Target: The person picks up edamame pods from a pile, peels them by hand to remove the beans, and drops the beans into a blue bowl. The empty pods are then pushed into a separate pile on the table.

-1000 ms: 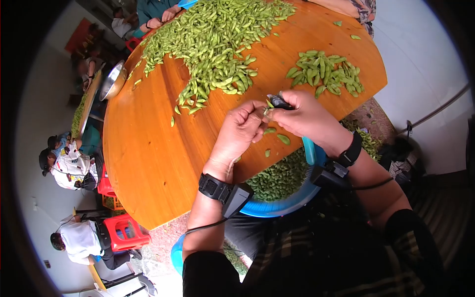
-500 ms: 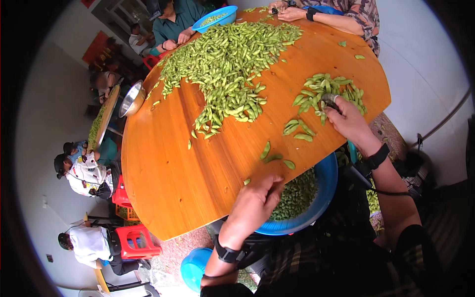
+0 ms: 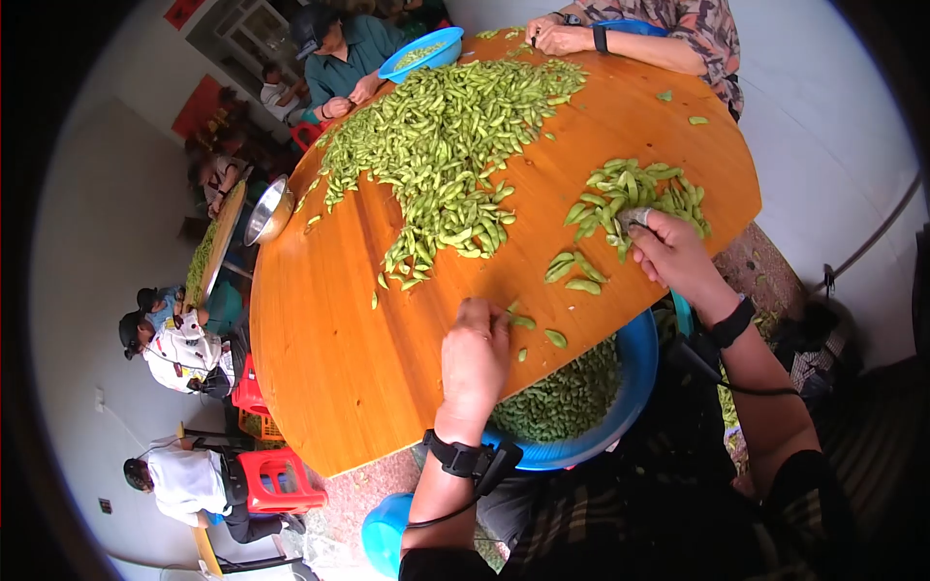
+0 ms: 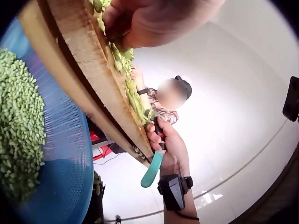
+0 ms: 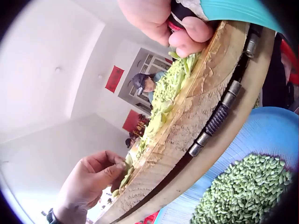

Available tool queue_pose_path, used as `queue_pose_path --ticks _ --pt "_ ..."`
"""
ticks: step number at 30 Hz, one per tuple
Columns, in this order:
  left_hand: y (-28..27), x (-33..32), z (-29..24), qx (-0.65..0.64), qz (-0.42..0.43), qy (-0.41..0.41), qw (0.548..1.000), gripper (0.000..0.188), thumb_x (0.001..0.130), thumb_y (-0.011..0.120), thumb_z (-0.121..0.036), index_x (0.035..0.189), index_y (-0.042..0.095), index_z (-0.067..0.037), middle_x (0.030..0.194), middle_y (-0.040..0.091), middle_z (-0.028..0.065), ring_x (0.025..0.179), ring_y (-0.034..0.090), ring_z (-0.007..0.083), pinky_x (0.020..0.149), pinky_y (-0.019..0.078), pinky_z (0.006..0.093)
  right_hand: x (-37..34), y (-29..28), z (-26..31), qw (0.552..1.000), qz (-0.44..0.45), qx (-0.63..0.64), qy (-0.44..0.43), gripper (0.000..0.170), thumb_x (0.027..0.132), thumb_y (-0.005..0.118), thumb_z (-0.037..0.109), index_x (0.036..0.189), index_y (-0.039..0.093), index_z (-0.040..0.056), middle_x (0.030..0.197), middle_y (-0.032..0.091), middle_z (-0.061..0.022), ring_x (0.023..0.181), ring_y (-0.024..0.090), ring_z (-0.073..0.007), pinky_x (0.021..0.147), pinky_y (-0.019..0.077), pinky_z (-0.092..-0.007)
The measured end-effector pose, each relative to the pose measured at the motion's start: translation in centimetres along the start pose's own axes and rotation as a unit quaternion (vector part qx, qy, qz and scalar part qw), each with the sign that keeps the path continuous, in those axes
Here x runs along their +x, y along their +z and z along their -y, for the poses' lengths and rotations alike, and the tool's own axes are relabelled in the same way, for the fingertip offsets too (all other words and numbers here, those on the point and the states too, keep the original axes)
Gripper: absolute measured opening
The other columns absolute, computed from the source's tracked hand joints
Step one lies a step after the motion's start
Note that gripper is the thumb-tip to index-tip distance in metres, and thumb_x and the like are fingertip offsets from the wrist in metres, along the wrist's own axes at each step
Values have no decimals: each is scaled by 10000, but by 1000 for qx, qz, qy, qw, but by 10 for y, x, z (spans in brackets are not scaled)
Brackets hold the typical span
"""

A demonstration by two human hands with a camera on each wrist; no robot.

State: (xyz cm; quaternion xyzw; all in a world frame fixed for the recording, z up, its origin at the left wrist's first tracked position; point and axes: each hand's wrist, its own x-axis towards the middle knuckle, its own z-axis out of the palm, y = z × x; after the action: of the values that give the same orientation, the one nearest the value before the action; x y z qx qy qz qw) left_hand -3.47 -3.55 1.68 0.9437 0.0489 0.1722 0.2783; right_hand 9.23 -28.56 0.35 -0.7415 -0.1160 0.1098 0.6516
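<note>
In the head view, my left hand is at the near table edge beside several loose green soybean pods. The right wrist view shows its thumb and fingers pinching a soybean pod. My right hand grips a tool with a teal handle and a dark part by the thumb; its working end is hidden. The right fingers are at a small heap of pods. Below the table edge sits a blue mesh basket of shelled green beans.
A large pod pile covers the far middle of the wooden table. At the left rim stands a metal bowl. Two people sit across, one near a blue basin. Red stools stand left; a blue bucket is below.
A second ago both hands were together over the near edge. Since then the right hand has moved out to the small heap with the tool, and the left to the pods at the edge.
</note>
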Motion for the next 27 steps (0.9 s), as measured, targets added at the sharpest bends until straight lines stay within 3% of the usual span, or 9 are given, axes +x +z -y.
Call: queue_pose_path --ticks 5,8,10,12,13,14,16,24,27 --pt "-7 -2 1 -88 -27 -51 994 62 915 580 -33 974 586 -18 734 642 132 625 617 189 608 495 295 -8 7 -5 996 29 -47 -69 153 944 481 102 1014 563 -6 693 555 -18 500 488 -71 464 397 -247" --pt "-11 -2 12 -108 -69 -50 990 84 916 576 -30 997 596 -20 723 652 117 608 624 198 593 495 296 -7 11 -6 998 -4 -22 -51 160 942 471 97 1012 558 -17 689 553 -22 494 484 -75 462 393 -250" --pt "-14 -4 10 -122 -53 -96 986 118 895 616 -54 1008 617 -19 804 661 116 711 630 223 665 507 326 -5 8 -5 1000 2 -11 -29 166 945 470 105 1012 557 -20 695 552 -28 495 483 -80 463 391 -251" --pt "-15 -6 7 162 -128 125 970 164 854 667 -92 999 640 -21 901 638 128 857 604 260 769 499 378 -4 8 -4 1000 8 15 -15 161 951 465 108 1006 560 -10 694 547 -31 498 482 -82 466 391 -251" --pt "-17 -11 -6 112 -83 86 986 188 814 699 -120 975 664 -29 954 606 124 950 559 295 839 473 409 -3 7 -3 1000 8 15 -16 161 951 465 108 1006 560 -10 694 547 -31 498 482 -82 466 391 -251" --pt "-13 -15 -8 112 -83 86 986 188 814 699 -120 975 664 -29 954 606 124 950 559 295 839 473 409 -4 7 -4 1000 10 2 -14 155 955 464 109 999 557 -7 695 544 -31 500 480 -80 468 391 -250" --pt "-5 -20 -11 11 18 77 997 175 795 722 -95 948 673 -26 914 608 109 873 585 300 772 486 383 -4 7 -2 1000 14 -11 -10 150 958 462 109 991 555 -3 696 542 -31 502 479 -79 470 390 -250" --pt "-6 -9 -9 17 -1 18 1000 101 795 696 -60 870 645 -14 923 605 122 908 597 327 786 493 387 -6 5 1 999 7 34 12 138 969 451 105 978 550 9 714 545 -22 507 469 -63 470 385 -235" --pt "-20 -2 10 122 -73 27 989 159 817 649 -72 959 647 -1 1091 622 152 998 577 361 877 488 419 -5 3 0 998 19 68 4 142 978 450 105 988 556 10 719 547 -23 505 466 -58 468 379 -228"
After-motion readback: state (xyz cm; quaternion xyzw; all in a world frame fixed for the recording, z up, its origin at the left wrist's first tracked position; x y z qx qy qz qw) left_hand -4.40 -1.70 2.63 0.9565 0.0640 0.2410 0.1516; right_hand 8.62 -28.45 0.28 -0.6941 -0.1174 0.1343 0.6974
